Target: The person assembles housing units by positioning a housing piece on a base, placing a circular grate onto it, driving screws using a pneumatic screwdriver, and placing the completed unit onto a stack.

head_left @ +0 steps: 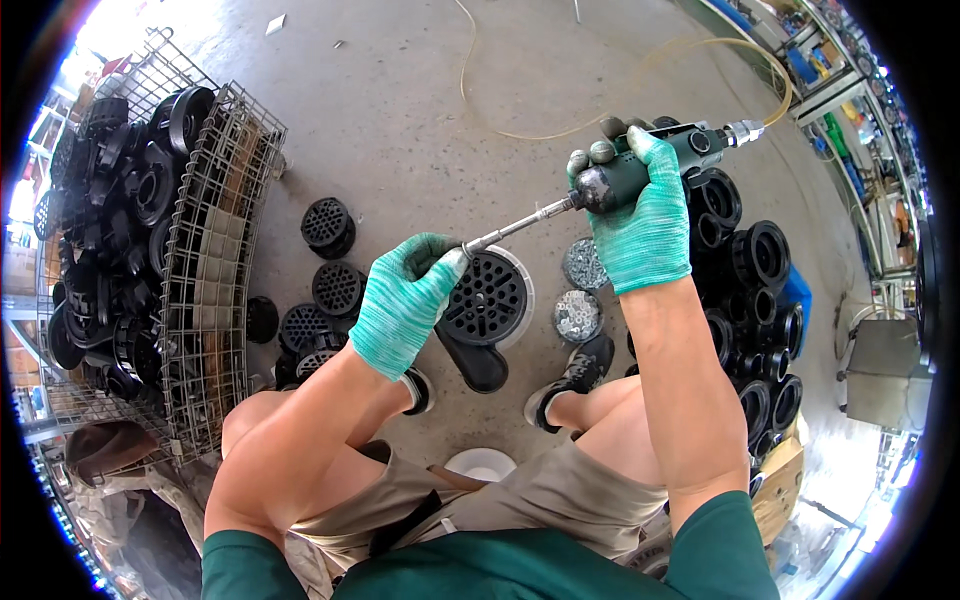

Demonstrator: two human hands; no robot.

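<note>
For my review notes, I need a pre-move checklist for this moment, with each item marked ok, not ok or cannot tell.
1. Power tool secured: ok, the gloved right grip wraps its dark body.
2. Hose attached: ok, it meets the silver fitting at the tool's rear.
3. Long bit steadied: ok, the left grip pinches its front end.
4. Fastener on the bit's tip: cannot tell, the gloved fingers cover it.
5. Bit seated on the round black grate: not ok, it appears held above it.
6. Metal pieces within reach: ok, two round containers of them sit beside the grate.
</note>
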